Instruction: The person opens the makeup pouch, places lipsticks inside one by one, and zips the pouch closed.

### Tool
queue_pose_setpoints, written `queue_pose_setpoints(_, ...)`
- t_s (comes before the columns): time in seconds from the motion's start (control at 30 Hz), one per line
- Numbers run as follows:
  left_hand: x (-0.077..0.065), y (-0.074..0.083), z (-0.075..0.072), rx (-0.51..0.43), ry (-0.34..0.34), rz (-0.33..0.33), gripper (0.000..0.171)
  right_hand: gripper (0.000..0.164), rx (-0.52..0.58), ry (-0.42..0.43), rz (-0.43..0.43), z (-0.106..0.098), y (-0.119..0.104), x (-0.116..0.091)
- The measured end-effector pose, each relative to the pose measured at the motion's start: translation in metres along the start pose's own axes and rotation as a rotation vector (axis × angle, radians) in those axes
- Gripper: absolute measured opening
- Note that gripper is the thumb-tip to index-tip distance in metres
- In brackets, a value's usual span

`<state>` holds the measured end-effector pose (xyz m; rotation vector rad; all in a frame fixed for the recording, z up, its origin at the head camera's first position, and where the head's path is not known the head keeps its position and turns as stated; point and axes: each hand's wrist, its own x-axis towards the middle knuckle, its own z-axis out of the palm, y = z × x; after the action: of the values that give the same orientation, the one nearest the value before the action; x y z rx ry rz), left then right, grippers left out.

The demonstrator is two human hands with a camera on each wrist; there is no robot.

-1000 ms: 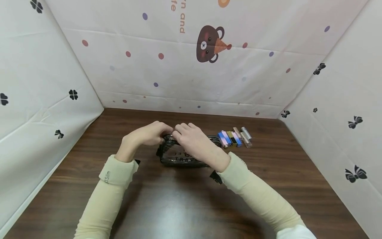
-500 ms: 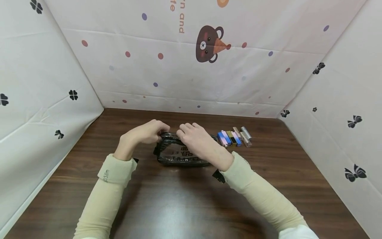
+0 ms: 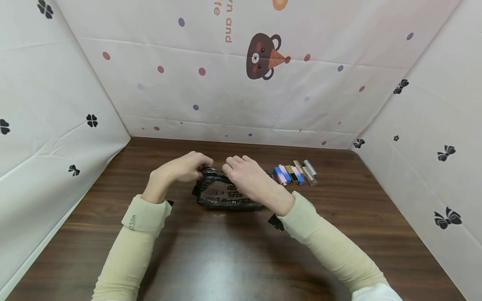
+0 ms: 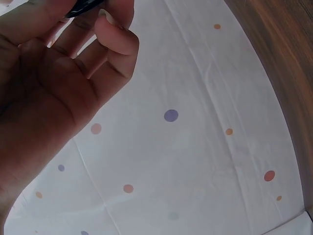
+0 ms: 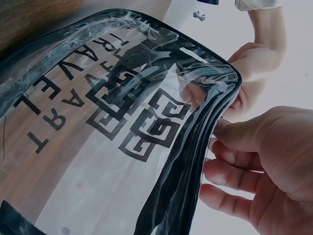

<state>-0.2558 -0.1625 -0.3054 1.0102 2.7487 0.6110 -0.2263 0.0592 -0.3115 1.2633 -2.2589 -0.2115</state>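
A see-through toiletry bag (image 3: 222,193) with black trim and "TRAVEL" printed on its front stands on the table. At its upper left corner, my left hand (image 3: 180,168) pinches the black edge; the left wrist view shows thumb and fingers of that hand (image 4: 68,83) meeting on a small dark piece of it. My right hand (image 3: 250,179) lies over the top edge and covers the upper right part of the bag. In the right wrist view, the thumb and bent fingers of this hand (image 5: 279,161) hold the bag's black zipper side; the zipper pull is hidden.
To the right of the bag, several lipstick-like tubes (image 3: 289,174), blue, pink and gold, lie side by side. Clear and silver small tubes (image 3: 309,169) lie next to them. Patterned white cloth (image 3: 301,100) walls rise behind the dark wooden table (image 3: 211,259) and at both sides.
My hands have drawn slightly apart along the top edge, left hand leftward and right hand a little rightward. The bag has shifted slightly left, and more of its print shows. The tubes have stayed put.
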Motion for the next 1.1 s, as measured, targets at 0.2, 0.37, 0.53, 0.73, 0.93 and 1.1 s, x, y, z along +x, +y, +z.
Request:
queue_pose_setpoints(0.2, -0.002, -0.003, 0.0, -0.007, 0.007, -0.011, 0.031, 0.01, 0.003, -0.009, 0.003, 0.001, 0.001, 0.0)
queue_pose_setpoints(0.37, -0.005, -0.007, 0.0, 0.002, 0.032, -0.016, 0.028, 0.013, -0.003, -0.034, 0.008, 0.0, 0.001, 0.0)
queue_pose_setpoints(0.53, -0.009, -0.012, 0.0, -0.007, 0.046, -0.027, 0.026, 0.015, 0.007, -0.068, 0.014, 0.001, 0.002, 0.0)
queue_pose_setpoints(0.73, -0.009, -0.014, 0.001, -0.011, 0.047, -0.029, 0.027, 0.014, 0.011, -0.034, 0.005, 0.004, 0.003, -0.001)
queue_pose_setpoints(0.93, -0.009, -0.015, 0.0, -0.013, 0.044, -0.029, 0.03, 0.014, 0.011, -0.03, 0.006, 0.004, 0.002, -0.001)
queue_pose_setpoints(1.1, -0.009, -0.015, 0.0, -0.011, 0.043, -0.028, 0.032, 0.013, 0.01, -0.041, 0.004, 0.004, 0.002, -0.001)
